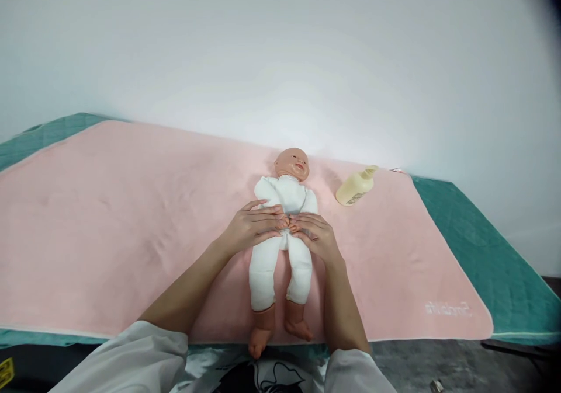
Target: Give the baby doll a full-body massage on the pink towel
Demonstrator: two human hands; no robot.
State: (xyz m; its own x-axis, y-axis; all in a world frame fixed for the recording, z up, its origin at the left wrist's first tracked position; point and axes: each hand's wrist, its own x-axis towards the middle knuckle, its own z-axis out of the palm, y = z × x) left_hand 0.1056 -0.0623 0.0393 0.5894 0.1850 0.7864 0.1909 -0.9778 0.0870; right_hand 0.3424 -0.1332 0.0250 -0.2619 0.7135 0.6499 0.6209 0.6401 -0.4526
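A baby doll (286,190) in a white cloth suit lies on its back in the middle of a pink mat (131,223). Its head points away from me and its bare feet hang near the mat's front edge. My left hand (254,225) is closed over the doll's arm on the left, fingers long and pointing right. On the other side, my right hand (318,235) holds the doll's other arm, thumb on the near side. Both small doll hands meet over the belly, partly hidden by my fingers.
A pale yellow pump bottle (354,187) lies tilted on the mat, right of the doll's head. Beneath the mat spreads a green quilted cover (477,253). Behind it rises a white wall (263,48). Grey floor (416,364) shows at the lower right.
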